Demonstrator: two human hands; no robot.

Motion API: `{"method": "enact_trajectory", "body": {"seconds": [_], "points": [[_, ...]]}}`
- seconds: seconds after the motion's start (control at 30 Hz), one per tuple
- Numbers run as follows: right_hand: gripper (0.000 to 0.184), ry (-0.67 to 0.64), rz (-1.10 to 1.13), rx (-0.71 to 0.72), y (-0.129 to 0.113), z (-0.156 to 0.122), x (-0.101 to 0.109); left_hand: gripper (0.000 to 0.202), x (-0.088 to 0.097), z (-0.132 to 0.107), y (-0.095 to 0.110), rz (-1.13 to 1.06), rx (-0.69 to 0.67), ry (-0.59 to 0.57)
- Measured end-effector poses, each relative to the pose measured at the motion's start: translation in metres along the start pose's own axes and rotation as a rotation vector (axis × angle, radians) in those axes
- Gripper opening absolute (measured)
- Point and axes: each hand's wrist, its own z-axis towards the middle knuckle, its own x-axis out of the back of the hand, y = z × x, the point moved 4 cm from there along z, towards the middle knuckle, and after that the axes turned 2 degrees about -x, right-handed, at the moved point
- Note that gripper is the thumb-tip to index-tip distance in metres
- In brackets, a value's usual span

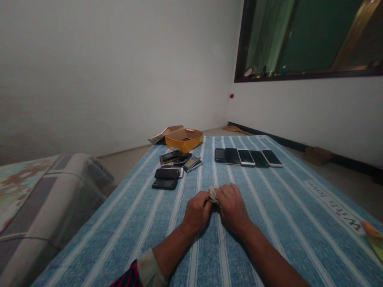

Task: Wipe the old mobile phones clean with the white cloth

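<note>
Both hands meet over the middle of the striped blue cloth [206, 255]. My left hand [196, 213] is closed, its fingers curled towards the other hand. Pressed against it, my right hand [233, 207] is closed too. A crumpled whitish rag [213, 194] shows between them, gripped from both sides. Whether anything else is inside the rag is hidden by the fingers. Beyond the right hand, several smartphones [246, 157] lie side by side in a row. Further left is a loose pile of older mobile phones [179, 159], with a black keypad phone [164, 183] at its near end.
An open orange cardboard box [184, 139] stands at the far edge, its lid [164, 133] leaning behind it. A covered bed or seat [60, 199] is at the left. A colourful item [374, 239] lies at the right edge. Walls and a window [311, 36] bound the room.
</note>
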Motion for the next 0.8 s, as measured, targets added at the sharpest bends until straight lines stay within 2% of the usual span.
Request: {"method": "enact_trajectory", "body": {"seconds": [0.27,0.5,0.63,0.8], "points": [[0.017,-0.156,0.058,-0.029,0.016,0.000,0.004,0.019,0.000,-0.002,0.000,-0.010,-0.028,-0.006],[0.019,-0.167,0.129,-0.113,0.043,-0.006,0.012,0.020,-0.001,-0.003,-0.003,-0.001,-0.041,0.033],[0.024,-0.131,0.362,-0.237,0.061,-0.010,0.017,0.020,-0.001,-0.003,-0.004,0.019,-0.050,0.030],[0.027,-0.091,0.685,-0.520,0.073,-0.013,0.014,0.021,-0.002,-0.002,-0.007,0.015,-0.042,0.043]]}}
